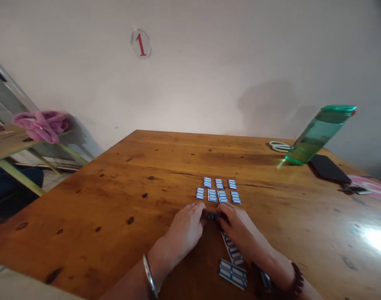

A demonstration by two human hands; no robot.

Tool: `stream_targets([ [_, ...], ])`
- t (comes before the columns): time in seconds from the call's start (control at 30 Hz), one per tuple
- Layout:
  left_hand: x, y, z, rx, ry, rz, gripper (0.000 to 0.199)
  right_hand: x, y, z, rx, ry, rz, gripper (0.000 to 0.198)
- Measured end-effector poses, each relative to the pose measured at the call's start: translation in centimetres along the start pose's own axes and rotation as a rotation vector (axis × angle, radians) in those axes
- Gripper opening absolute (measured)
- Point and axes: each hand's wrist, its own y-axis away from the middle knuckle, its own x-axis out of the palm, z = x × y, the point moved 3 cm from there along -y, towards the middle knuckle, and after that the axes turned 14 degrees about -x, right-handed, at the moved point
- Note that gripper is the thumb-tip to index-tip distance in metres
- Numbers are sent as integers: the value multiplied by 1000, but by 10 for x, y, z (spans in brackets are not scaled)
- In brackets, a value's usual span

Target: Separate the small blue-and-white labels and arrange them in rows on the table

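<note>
My left hand (188,225) and my right hand (237,223) are close together over the table, fingers curled in a pinch. Between the fingertips is a small dark blue strip (212,216), in shadow, which looks like a piece of label sheet; both hands grip it. Just beyond lie several small pieces of blue-bordered white labels (212,195) in two rows. Under my right forearm is a longer label strip (232,250), partly covered. Nearer me is a wider label sheet (233,273). Another piece (265,280) is mostly hidden by my right wrist.
A wooden table (140,166) runs to the wall. At the right back stand a green bottle (318,135), a white cable (279,146), a black phone-like slab (329,168), keys (354,189) and a pink round disc (373,188). A pink cloth (42,125) lies on another table at left.
</note>
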Motion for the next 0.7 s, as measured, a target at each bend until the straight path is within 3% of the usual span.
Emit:
stream_targets([
  [0.3,-9,0,-6,-75,124,-50,17,-2,0,6,1,23,24,14],
  [0.5,1,-9,-6,-94,314,-50,22,-2,-1,6,-16,-9,19,18],
  [0.7,10,-14,-5,-116,345,-38,19,-1,-1,5,-24,-11,15,20],
])
